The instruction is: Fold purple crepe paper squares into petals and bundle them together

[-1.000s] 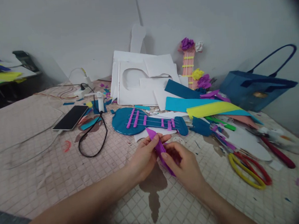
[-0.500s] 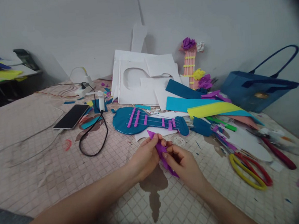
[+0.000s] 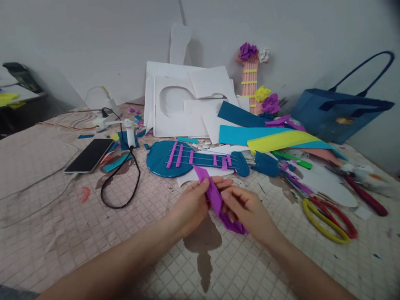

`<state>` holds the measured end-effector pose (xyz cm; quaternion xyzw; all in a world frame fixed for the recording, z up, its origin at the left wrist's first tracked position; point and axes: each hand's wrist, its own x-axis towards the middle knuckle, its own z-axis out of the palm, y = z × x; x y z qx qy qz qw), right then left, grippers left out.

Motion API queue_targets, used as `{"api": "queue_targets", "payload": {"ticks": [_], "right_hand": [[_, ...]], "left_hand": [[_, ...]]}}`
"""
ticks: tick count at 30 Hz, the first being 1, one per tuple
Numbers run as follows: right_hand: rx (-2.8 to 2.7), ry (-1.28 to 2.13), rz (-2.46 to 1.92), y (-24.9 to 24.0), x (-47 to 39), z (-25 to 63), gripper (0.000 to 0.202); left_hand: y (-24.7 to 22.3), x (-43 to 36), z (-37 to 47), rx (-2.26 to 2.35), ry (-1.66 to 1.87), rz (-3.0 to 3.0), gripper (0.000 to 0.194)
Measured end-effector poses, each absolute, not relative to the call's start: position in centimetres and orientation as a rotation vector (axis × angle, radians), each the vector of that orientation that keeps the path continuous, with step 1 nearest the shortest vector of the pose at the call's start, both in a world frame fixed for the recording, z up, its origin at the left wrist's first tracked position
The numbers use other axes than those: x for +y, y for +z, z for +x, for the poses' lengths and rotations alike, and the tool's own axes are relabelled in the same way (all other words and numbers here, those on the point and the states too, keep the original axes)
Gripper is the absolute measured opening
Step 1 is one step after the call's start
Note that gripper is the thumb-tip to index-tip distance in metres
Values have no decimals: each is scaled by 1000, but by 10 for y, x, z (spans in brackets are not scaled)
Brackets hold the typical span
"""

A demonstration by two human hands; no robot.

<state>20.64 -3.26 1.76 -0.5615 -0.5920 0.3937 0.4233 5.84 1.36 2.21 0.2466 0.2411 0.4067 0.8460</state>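
Note:
A strip of purple crepe paper runs slantwise between my hands, its lower end creased and hanging. My left hand pinches its upper part under the thumb. My right hand closes on the strip's right edge, with some fingertips hidden behind the paper. Just beyond them lies a blue paper guitar with purple bars and thin strings across its body and neck. The strip's top tip overlaps the guitar's lower edge in view.
Left are a phone and a glue gun with a black cord. White boards lean at the back. Right are coloured paper strips, scissors, red-handled pliers and a blue bag. A pink paper guitar stands against the wall.
The purple strip is opened out wider between my hands. My right hand's fingers have shifted along its edge, and the left fingers have extended. The whole view has shifted slightly.

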Motion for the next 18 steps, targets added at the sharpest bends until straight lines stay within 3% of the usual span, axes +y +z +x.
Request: {"api": "queue_targets", "payload": {"ticks": [4,11,18], "right_hand": [[-1645,473,-1632,23,-27,234,33],[-1879,416,-1706,23,-24,247,20],[-2227,86,-1587,20,-39,220,12]], "left_hand": [[23,27,49,645,987,516,26],[14,32,45,707,897,539,22],[6,35,48,734,938,516,22]]}}
